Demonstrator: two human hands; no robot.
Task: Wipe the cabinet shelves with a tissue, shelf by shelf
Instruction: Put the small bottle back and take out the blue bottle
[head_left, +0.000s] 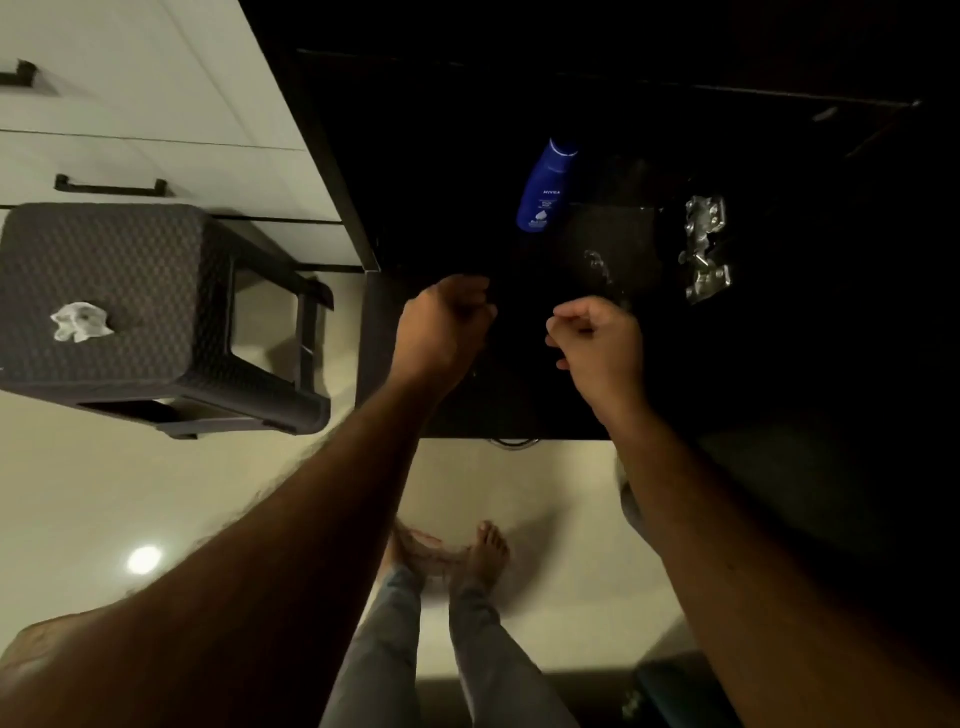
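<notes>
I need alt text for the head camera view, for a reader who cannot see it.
Left hand and right hand reach, fingers curled, into a dark cabinet holding a blue bottle. A crumpled tissue lies on a dark stool at left.

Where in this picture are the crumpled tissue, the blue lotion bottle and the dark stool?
crumpled tissue (80, 322), head view, middle of the white wad.
blue lotion bottle (545, 189), head view, middle of its blue body.
dark stool (130, 260), head view, bare woven seat top.
</notes>
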